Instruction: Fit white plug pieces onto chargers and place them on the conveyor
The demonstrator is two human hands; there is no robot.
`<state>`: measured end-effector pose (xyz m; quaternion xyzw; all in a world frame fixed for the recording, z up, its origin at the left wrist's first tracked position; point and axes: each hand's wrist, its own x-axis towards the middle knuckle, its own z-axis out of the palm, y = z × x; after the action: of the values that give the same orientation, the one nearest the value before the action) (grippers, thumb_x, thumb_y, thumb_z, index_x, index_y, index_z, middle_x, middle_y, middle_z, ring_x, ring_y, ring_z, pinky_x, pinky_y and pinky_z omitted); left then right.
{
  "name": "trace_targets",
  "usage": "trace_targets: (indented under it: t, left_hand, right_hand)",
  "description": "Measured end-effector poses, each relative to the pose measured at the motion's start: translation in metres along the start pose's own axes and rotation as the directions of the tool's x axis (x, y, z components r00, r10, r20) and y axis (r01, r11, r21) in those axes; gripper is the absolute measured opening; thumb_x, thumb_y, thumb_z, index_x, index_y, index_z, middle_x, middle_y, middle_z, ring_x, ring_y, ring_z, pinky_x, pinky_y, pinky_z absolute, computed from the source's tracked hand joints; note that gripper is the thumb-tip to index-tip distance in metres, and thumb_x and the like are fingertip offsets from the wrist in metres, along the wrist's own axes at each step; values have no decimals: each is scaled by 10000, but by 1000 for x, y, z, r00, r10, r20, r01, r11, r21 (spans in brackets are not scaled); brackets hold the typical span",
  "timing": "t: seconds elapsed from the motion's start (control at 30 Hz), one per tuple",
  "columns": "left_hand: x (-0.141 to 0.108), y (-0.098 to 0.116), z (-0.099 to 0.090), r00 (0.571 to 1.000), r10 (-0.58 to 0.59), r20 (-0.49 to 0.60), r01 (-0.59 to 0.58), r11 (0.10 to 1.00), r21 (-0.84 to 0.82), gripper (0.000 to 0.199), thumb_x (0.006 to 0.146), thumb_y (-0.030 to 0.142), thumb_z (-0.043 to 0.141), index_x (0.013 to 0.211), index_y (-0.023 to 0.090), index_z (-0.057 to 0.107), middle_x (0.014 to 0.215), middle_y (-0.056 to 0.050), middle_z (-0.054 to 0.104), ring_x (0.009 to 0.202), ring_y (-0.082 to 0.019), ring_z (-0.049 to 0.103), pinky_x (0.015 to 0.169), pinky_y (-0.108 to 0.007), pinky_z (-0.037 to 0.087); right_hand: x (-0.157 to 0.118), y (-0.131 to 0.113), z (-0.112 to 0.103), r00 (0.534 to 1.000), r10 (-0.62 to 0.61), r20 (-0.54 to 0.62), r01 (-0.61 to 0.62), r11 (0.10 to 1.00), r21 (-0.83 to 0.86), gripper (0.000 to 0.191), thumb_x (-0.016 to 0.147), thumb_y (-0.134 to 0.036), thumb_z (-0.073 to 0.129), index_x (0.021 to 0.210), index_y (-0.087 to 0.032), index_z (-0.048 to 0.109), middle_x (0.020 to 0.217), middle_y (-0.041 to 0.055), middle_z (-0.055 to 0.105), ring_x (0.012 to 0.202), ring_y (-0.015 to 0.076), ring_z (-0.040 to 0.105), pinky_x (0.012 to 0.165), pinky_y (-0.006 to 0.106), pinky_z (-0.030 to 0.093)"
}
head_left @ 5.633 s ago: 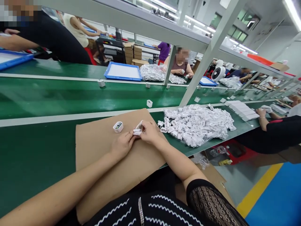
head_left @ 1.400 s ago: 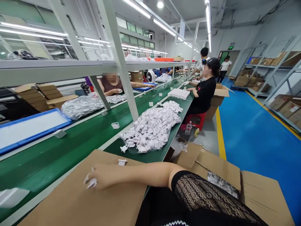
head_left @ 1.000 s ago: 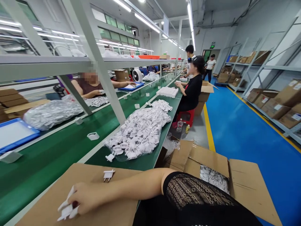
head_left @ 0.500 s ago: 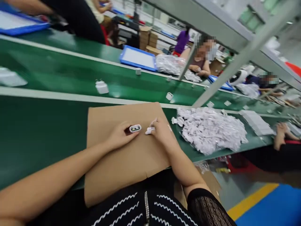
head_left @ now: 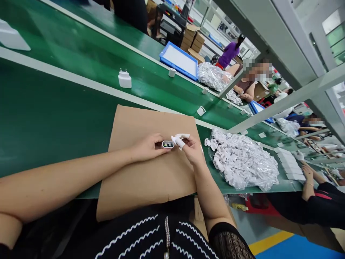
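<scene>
The hands meet over the upper right of a flat brown cardboard sheet (head_left: 151,180) lying on the green bench (head_left: 67,126); take that meeting point as the centre of the clock, 12 being away from the person. The left hand (head_left: 153,145), at 9 o'clock, holds a white oval plastic shell (head_left: 168,144) between thumb and fingers, its open end showing green and yellow parts inside. The right hand (head_left: 194,149), at 3 o'clock, pinches a small white plastic plug piece (head_left: 175,139) close by the shell; whether the 2 touch, I cannot tell.

Farther out at 3 o'clock, just past the cardboard, a heap of white plastic parts in clear film (head_left: 245,160) rests on the bench, with a few loose pieces at its near edge. On the green belt (head_left: 88,57) a white charger with 2 upright pins (head_left: 124,80) stands at 11 o'clock and a white open-ended casing (head_left: 201,110) lies at 1 o'clock. Beyond, at 12 o'clock, is a blue-rimmed rectangular tray (head_left: 163,57).
</scene>
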<state>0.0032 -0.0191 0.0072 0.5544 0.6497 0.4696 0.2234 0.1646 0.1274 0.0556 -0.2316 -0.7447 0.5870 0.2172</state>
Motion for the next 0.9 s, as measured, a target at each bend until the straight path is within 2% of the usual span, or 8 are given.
trace_targets:
  t: [0.07, 0.13, 0.2, 0.27, 0.37, 0.5, 0.73, 0.9]
  left_hand:
    - [0, -1, -1, 1000, 1, -6, -1, 1000, -7, 403, 864, 597, 729, 1001, 220, 761, 919, -76, 689, 877, -240, 638, 759, -331, 503]
    - [1, -3, -1, 1000, -4, -5, 4, 1000, -13, 412, 855, 615, 737, 951, 214, 754, 888, -70, 673, 856, -235, 635, 748, -327, 496]
    - [1, -4, -1, 1000, -13, -2, 13, 1000, -15, 413, 852, 622, 743, 914, 213, 748, 871, -67, 664, 848, -234, 633, 748, -327, 493]
    - [1, -5, -1, 1000, -15, -4, 15, 1000, -15, 414, 846, 624, 749, 904, 214, 746, 874, -65, 665, 849, -236, 634, 751, -329, 492]
    - [0, -4, -1, 1000, -12, -5, 12, 1000, -13, 416, 847, 625, 748, 918, 215, 746, 890, -63, 670, 849, -233, 638, 751, -328, 490]
    - [0, -2, -2, 1000, -26, 6, 26, 1000, -5, 426, 852, 631, 737, 911, 209, 742, 878, -61, 664, 832, -229, 635, 736, -327, 485]
    - [1, -2, -2, 999, -41, 19, 41, 999, -5, 407, 842, 609, 743, 900, 207, 740, 892, -61, 670, 836, -228, 637, 742, -328, 486]
    - [0, -3, -2, 998, -49, 29, 50, 999, -21, 388, 829, 584, 755, 939, 212, 749, 929, -59, 673, 858, -230, 644, 761, -332, 494]
  right_hand:
    - [-6, -4, 6, 987, -162, 13, 161, 963, -218, 233, 870, -343, 690, 1064, -226, 740, 1011, 62, 709, 876, 184, 643, 792, 331, 547]
    - [-10, -6, 9, 950, -296, 99, 309, 851, -425, 246, 901, -233, 618, 1114, -221, 741, 1041, 74, 693, 936, 197, 639, 879, 357, 544]
    - [-12, -8, 10, 919, -345, 192, 393, 748, -535, 299, 904, -150, 565, 1144, -210, 733, 1051, 88, 678, 992, 214, 638, 917, 369, 538]
    - [-12, -8, 10, 901, -361, 242, 433, 693, -576, 336, 899, -100, 538, 1160, -200, 724, 1050, 97, 663, 1023, 226, 635, 930, 373, 536]
    - [-9, -7, 8, 884, -373, 283, 467, 675, -571, 354, 897, -68, 535, 1171, -209, 711, 1044, 91, 649, 1032, 230, 634, 931, 369, 538]
    - [-9, -7, 7, 872, -405, 275, 489, 680, -546, 367, 896, -50, 530, 1178, -218, 694, 1056, 86, 641, 1045, 230, 627, 917, 358, 535]
    - [-9, -10, 12, 879, -334, 340, 477, 622, -621, 360, 846, -14, 484, 1089, -176, 694, 1019, 88, 589, 1000, 237, 583, 883, 352, 501]
    - [-5, -18, 13, 906, -245, 345, 423, 485, -766, 286, 829, -24, 522, 988, -190, 692, 988, 81, 600, 947, 241, 546, 831, 349, 434]
